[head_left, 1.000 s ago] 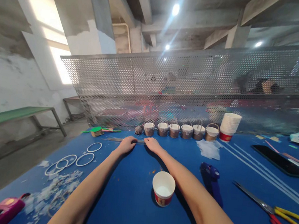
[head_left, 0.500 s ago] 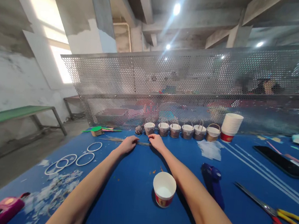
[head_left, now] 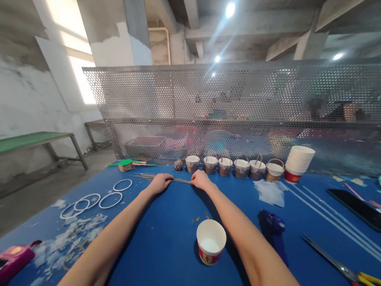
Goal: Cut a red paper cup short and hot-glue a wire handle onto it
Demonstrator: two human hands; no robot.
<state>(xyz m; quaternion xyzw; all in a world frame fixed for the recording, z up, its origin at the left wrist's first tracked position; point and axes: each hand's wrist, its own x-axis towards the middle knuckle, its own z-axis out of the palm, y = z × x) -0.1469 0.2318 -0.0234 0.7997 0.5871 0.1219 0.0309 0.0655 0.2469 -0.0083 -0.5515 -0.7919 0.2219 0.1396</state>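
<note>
Both arms stretch forward toward the surface's far edge. The left hand (head_left: 160, 183) and right hand (head_left: 201, 179), fingers curled down, pinch a thin, dark bundle of sticks (head_left: 176, 179) lying flat between them, just before the row of small buckets (head_left: 234, 167).

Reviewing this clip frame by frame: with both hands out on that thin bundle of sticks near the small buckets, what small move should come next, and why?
Probably close the fingers and lift one stick free. Both the left hand and right hand rest on the thin sticks, which lie flat on the blue table, far from the paper cup.
</note>
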